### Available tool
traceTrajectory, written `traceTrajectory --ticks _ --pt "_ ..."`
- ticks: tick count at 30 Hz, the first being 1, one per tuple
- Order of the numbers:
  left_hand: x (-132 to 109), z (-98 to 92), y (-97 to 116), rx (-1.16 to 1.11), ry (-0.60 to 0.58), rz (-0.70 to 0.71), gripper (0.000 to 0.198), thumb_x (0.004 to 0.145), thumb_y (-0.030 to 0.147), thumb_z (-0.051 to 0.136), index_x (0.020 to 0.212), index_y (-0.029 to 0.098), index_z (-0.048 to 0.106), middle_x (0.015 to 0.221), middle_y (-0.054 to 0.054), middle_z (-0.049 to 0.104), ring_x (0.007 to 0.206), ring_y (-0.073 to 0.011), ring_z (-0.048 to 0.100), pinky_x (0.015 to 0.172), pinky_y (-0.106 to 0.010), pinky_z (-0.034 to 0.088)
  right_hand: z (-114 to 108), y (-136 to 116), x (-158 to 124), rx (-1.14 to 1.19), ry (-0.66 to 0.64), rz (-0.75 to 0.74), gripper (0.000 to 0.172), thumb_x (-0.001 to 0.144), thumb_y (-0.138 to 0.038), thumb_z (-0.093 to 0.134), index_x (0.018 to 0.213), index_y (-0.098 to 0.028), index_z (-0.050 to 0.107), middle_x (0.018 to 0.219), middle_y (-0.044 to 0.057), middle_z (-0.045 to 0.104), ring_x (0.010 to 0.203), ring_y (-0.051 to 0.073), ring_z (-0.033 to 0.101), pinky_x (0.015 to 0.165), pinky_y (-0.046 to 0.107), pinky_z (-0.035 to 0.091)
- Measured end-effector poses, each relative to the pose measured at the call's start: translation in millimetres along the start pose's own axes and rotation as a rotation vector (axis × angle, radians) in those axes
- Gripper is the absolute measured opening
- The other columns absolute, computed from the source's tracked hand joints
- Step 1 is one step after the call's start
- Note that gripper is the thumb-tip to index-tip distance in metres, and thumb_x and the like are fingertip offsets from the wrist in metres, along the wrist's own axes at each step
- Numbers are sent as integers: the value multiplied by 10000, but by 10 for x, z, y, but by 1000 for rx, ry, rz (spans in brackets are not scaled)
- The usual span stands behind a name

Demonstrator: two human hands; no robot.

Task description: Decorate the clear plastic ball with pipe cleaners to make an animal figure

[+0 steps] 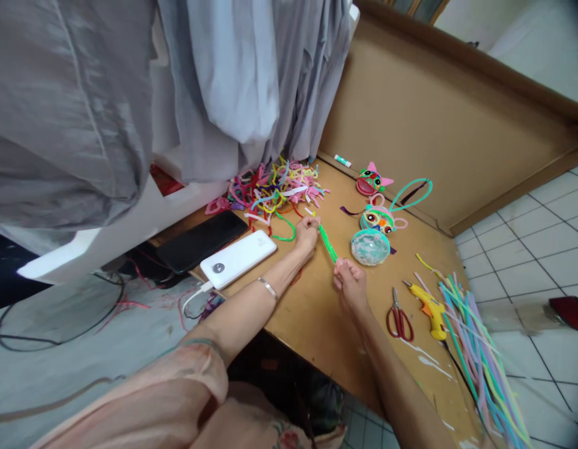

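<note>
A bright green pipe cleaner strip point(328, 243) is stretched between my two hands above the wooden table. My left hand point(308, 236) pinches its far end, with a small yellow tip showing just beyond the fingers. Its near end is pinched by my right hand point(351, 284). Whether the strip is one folded stem or several side by side, I cannot tell. To the right of the strip sits a clear-looking bowl with a teal rim point(370, 247). Just behind it is a decorated animal face point(378, 218) with pink ears and a teal loop.
A tangled heap of coloured pipe cleaners point(274, 190) lies at the back left. Nearer are a black phone point(202, 240) and a white power bank point(239, 259). Red-handled scissors point(399, 321), a yellow glue gun point(429, 308) and long pastel stems point(485, 362) lie right. A cardboard panel point(438, 112) stands behind.
</note>
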State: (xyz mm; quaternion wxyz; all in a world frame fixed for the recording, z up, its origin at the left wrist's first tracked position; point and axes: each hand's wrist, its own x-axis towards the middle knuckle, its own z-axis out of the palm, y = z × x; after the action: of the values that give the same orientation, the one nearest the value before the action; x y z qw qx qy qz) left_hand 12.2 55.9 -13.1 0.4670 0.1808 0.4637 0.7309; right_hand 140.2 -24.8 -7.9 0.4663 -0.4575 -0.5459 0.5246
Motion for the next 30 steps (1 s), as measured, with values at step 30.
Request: traceTrajectory --ticks 30 --pt "-158 8 84 -92 -210 -118 209 820 216 637 639 165 544 543 43 513 454 -58 384 494 -191 307 19 251 -16 25 283 -124 444 751 -475 687 1088 -189 642 744 -30 641 596 97 547 595 248 459"
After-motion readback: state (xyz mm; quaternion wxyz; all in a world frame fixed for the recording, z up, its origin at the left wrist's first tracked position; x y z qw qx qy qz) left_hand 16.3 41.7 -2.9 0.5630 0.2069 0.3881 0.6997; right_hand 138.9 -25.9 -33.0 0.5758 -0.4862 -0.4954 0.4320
